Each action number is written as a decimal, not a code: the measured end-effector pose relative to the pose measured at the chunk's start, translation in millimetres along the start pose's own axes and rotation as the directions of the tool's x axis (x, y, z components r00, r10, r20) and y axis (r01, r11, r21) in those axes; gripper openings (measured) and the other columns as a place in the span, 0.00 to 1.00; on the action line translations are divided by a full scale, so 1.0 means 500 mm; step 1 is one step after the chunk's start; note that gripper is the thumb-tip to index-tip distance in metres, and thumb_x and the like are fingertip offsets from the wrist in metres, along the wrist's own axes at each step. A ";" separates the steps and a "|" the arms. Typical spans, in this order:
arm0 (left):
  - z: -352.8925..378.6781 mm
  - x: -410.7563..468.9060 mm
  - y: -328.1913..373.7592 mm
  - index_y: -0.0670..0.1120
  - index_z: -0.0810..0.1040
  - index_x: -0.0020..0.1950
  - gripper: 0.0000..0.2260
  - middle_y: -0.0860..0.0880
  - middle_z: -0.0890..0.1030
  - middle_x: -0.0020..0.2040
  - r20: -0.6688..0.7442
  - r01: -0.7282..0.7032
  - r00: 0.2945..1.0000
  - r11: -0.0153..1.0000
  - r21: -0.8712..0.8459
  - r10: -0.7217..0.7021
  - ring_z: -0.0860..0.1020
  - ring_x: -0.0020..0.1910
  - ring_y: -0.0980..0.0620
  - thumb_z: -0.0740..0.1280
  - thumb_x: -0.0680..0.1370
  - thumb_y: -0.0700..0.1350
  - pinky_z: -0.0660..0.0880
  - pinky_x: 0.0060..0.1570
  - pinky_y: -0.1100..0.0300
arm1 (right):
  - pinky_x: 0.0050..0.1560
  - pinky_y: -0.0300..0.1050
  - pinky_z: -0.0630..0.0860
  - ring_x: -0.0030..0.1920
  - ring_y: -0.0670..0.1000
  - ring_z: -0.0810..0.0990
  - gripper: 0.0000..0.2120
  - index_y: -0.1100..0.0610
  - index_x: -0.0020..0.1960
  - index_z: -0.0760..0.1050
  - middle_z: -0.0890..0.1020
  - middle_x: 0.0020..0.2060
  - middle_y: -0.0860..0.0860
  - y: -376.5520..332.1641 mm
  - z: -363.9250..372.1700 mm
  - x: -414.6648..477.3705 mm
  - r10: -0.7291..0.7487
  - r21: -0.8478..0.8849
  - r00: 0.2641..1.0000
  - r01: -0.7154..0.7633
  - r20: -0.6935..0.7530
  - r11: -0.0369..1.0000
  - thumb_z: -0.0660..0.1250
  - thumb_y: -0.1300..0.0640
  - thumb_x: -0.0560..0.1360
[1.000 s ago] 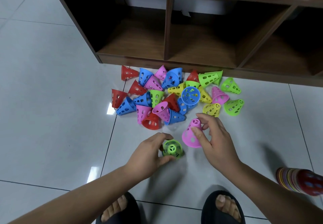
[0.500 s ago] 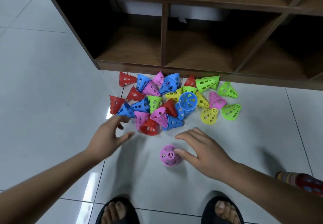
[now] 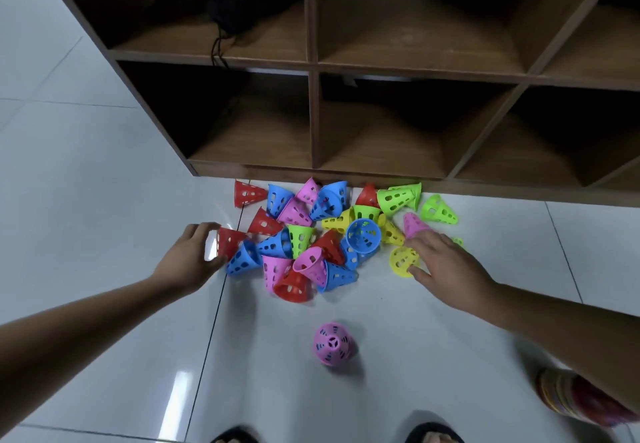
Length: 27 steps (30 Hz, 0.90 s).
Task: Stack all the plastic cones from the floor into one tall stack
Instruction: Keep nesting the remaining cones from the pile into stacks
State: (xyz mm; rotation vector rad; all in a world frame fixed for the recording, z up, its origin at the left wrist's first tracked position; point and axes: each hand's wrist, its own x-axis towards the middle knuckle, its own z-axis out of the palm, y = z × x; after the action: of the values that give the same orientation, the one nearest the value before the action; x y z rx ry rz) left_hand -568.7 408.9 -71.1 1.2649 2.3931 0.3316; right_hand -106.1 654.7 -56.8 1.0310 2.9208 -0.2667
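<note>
A pile of loose cones (image 3: 322, 235) in red, blue, pink, green and yellow lies on the white floor in front of a shelf. Nearer to me a pink cone (image 3: 333, 343) stands upright, alone, seen from above. At the pile's left edge my left hand (image 3: 192, 257) curls its fingers and thumb round the wide end of a red cone (image 3: 229, 242). My right hand (image 3: 445, 262) is at the pile's right edge. Its thumb and fingertips pinch a yellow cone (image 3: 401, 260), just below a pink cone (image 3: 414, 224). A green cone is mostly hidden under this hand.
A brown wooden cubby shelf (image 3: 313, 120) stands right behind the pile, and a black cable hangs in an upper compartment. A long multicoloured stack of cones (image 3: 568, 397) lies at the lower right, partly behind my right forearm. My sandalled feet show at the bottom edge.
Both hands have left the upright pink cone and reached out to the pile, the left onto a red cone, the right onto a yellow one. The view has tilted up.
</note>
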 end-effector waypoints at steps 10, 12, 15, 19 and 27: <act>0.050 0.024 -0.010 0.51 0.71 0.77 0.27 0.49 0.73 0.75 -0.022 -0.058 0.998 0.998 0.036 0.059 0.79 0.66 0.45 0.75 0.80 0.52 0.80 0.61 0.53 | 0.52 0.44 0.76 0.58 0.52 0.80 0.17 0.50 0.68 0.75 0.76 0.61 0.45 -0.014 0.127 -0.043 0.194 0.339 0.981 -0.191 0.026 0.921 0.71 0.56 0.80; 0.060 0.021 -0.012 0.50 0.75 0.73 0.22 0.49 0.75 0.72 -0.041 -0.021 0.999 1.000 0.001 0.021 0.80 0.62 0.46 0.74 0.81 0.53 0.80 0.57 0.55 | 0.54 0.49 0.79 0.58 0.52 0.80 0.17 0.49 0.67 0.75 0.77 0.60 0.43 -0.025 0.133 -0.057 0.204 0.385 0.979 -0.187 -0.002 0.904 0.72 0.54 0.80; 0.075 0.000 -0.019 0.49 0.80 0.64 0.14 0.49 0.77 0.66 -0.077 0.048 0.995 0.995 -0.093 -0.055 0.80 0.57 0.47 0.72 0.82 0.53 0.77 0.54 0.55 | 0.57 0.51 0.79 0.59 0.51 0.79 0.17 0.47 0.67 0.75 0.79 0.61 0.40 -0.045 0.130 -0.083 0.208 0.412 0.978 -0.182 -0.019 0.893 0.72 0.49 0.80; 0.075 -0.040 -0.033 0.50 0.84 0.51 0.09 0.54 0.77 0.58 -0.183 0.039 0.981 0.993 -0.109 -0.058 0.79 0.51 0.50 0.73 0.82 0.55 0.75 0.52 0.55 | 0.58 0.45 0.77 0.58 0.43 0.79 0.18 0.44 0.68 0.75 0.80 0.60 0.39 -0.098 0.085 -0.100 0.269 0.533 0.963 -0.224 -0.006 0.816 0.72 0.46 0.79; 0.016 -0.094 0.009 0.50 0.87 0.53 0.08 0.52 0.84 0.51 -0.288 0.081 0.944 0.957 -0.277 -0.163 0.82 0.49 0.52 0.73 0.82 0.53 0.76 0.49 0.55 | 0.59 0.33 0.70 0.58 0.40 0.75 0.19 0.42 0.69 0.74 0.75 0.57 0.34 -0.257 -0.044 -0.120 0.064 0.591 0.995 -0.010 -0.070 0.807 0.68 0.41 0.81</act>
State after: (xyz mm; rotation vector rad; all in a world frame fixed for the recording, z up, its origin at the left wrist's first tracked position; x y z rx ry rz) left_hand -537.9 372.6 -64.9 0.9972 2.5614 0.8328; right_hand -139.0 522.7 -10.5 1.1703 2.9416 -1.2255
